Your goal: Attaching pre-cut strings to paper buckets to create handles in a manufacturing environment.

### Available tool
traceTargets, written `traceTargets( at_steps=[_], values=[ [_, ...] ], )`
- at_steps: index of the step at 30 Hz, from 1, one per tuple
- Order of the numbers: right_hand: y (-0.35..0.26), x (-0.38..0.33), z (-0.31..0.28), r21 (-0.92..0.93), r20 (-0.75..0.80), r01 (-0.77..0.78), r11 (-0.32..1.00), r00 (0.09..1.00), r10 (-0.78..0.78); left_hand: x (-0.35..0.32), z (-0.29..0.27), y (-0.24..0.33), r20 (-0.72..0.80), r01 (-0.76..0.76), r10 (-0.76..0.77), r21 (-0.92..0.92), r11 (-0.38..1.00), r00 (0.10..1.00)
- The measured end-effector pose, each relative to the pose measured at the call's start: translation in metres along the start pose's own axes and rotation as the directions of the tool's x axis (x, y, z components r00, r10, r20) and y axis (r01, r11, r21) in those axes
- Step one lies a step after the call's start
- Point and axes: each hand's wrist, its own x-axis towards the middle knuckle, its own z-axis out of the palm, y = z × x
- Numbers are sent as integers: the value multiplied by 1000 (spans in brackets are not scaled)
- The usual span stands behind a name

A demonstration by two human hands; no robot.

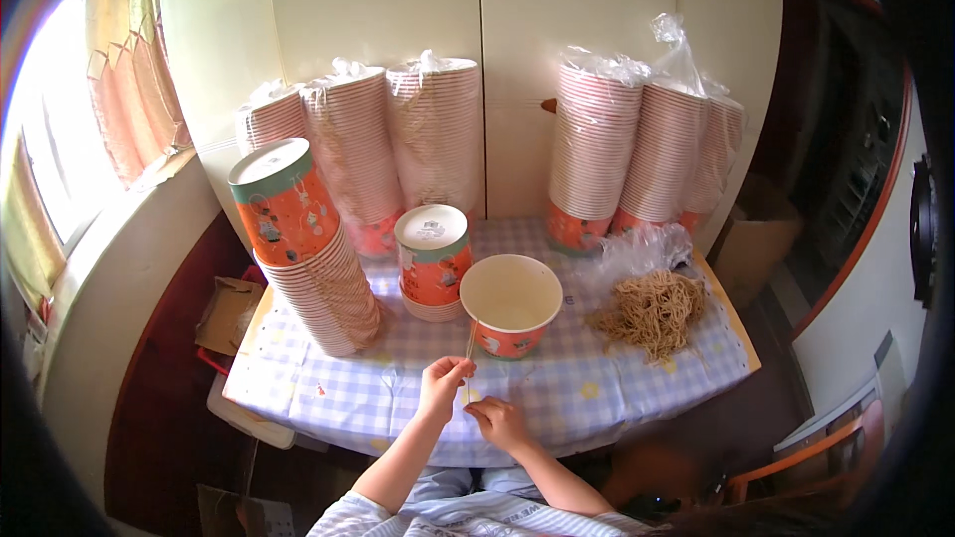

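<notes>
Left hand and right hand pinch a thin pale string beside the open orange paper cup; a tug could tip it.

From my feed: tablecloth is a pale blue-and-white check with small yellow spots; the open cup is orange-red outside with small printed figures and a teal band, cream-white inside. Upside-down cup stacks show the same orange print with teal rim and white bases, while the bagged stacks at the back read as pink-and-white stripes with orange at the bottom. String pile and the strand are tan, cupboard doors cream, my sleeves pale blue-and-white stripe.
</notes>
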Motion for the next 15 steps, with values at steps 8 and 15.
traceTargets(
  at_steps=[8,15],
  values=[
    [-42,-14,-16,-43,34,-37,998,999,38,35,4,20,142,123,-105,-126,984,984],
    [-54,-12,-33,-149,237,39,988,972,-2,66,7,27,157,130,-93,-244,961,983]
  ],
)
